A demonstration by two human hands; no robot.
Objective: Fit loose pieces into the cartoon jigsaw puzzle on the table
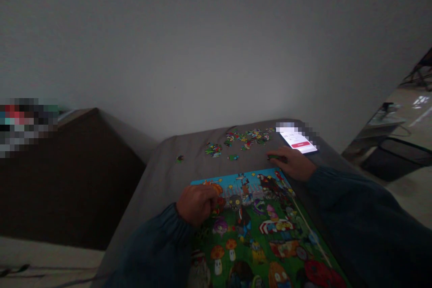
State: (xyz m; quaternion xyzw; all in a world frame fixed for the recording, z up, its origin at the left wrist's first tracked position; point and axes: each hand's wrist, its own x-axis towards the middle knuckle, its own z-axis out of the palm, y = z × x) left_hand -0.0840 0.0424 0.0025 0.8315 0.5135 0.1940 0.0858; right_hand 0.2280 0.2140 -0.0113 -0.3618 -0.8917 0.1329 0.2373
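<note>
Board (243, 245) w/ cartoon print on gray cloth (158, 177); wall (216, 54) bhnd, dk cabinet (74, 180) L.

From my end I count 2 hands, 1 L hand (197, 203) & 1 R hand (294, 163), w/ 2 dark sleeves (367, 216). Picture board (232, 229): 1, w/ 2 orange-capped mushrooms (218, 252) printed side by side nr its lower L. Loose pcs: 1 green pc (277, 159) betw. R thumb & finger; 2 small bits off on their own, 1 far-L bit (180, 159) & 1 blue-green bit (232, 157), each 1 pc or poss. more, can't tell. Piles: 2, 1 sm. pile (213, 149) & 1 lg. pile (251, 137); pcs overlap, so no exact no. Also 1 phone (295, 137) w/ 1 red button (300, 145) on-screen, 1 cloth-covered table (160, 166), 1 dk brown cabinet (67, 184).
</note>
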